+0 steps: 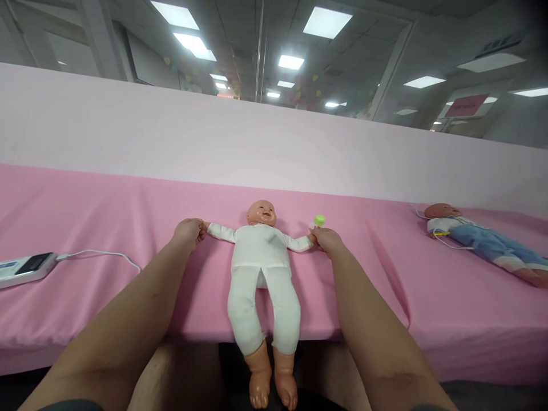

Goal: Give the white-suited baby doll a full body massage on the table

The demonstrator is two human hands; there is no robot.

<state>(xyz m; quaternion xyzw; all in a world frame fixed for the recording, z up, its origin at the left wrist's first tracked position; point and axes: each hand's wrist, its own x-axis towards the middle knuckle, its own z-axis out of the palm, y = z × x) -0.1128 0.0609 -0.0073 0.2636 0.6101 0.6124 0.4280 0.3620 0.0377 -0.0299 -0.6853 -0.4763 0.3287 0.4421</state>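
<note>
A baby doll [261, 251] with a white cloth body lies on its back on the pink sheet [359, 274], arms stretched out to both sides. Its bare feet hang past the near edge. My left hand [189, 231] is closed on the doll's hand at the left. On the other side, my right hand [327, 238] pinches the doll's other hand. Just beyond my right fingers is a light green, rounded plastic piece [319, 220], partly hidden; I cannot make out its kind.
At the left lies a white handheld device [28, 268] with a dark screen and a white cable [100, 252]. A second doll [479, 237] in blue and white clothes lies at the far right, with a thin tube on it. Behind the sheet rises a pale wall [214, 137] below glass.
</note>
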